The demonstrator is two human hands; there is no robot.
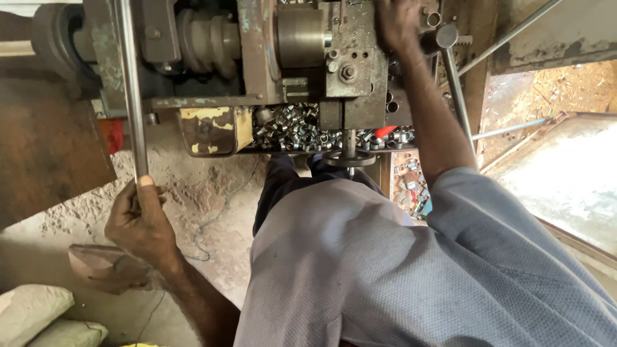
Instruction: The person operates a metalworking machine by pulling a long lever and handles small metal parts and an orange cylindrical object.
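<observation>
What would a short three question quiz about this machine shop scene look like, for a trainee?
1. True or false: the left hand is wrapped around a long metal bar.
2. Where does the right hand rest?
A. on the white sacks
B. up on the machine
C. in the tray of small metal rings
3. Fill in: the small metal rings lie piled in a tray just ___ the machine's head.

Key:
1. True; its fingers close around the bar's lower end.
2. B; the white sacks lie on the floor, far from either hand.
3. below
</observation>
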